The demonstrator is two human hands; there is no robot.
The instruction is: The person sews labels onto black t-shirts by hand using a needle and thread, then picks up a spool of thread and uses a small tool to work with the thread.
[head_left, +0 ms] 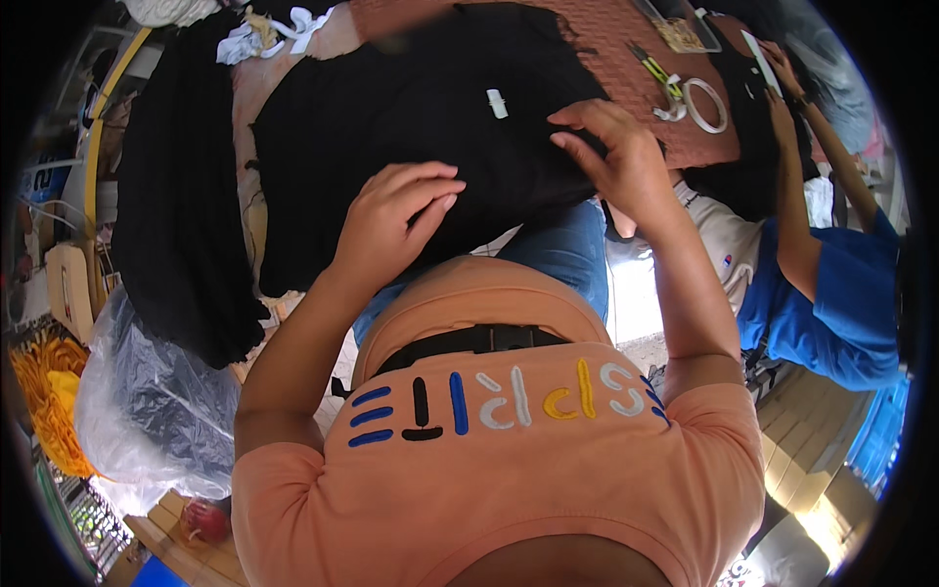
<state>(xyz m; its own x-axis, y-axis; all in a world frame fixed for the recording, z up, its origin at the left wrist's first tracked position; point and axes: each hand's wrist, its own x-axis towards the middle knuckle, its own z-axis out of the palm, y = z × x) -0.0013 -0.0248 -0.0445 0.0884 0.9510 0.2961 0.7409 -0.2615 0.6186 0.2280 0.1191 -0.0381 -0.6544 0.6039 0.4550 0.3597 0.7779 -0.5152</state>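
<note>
Black cloth (391, 108) lies spread across the table and hangs down at its near edge toward my lap. A small white piece (497, 104) rests on it, its kind too small to make out; neither hand touches it. Over the cloth's near part, my left hand (391, 217) has its thumb and fingers bent and apart, with nothing seen between them. My right hand (616, 152) is nearer the white piece, to its right, thumb and forefinger apart in the same way. Both hands are close above or on the cloth; which, I cannot tell.
More black cloth (176, 196) hangs at the left. Yellow-handled snips (660, 73) and a white roll of tape (706, 106) lie on the reddish mat at the right, below a clear container (685, 34). A co-worker in a blue shirt (831, 313) handles dark cloth at the right.
</note>
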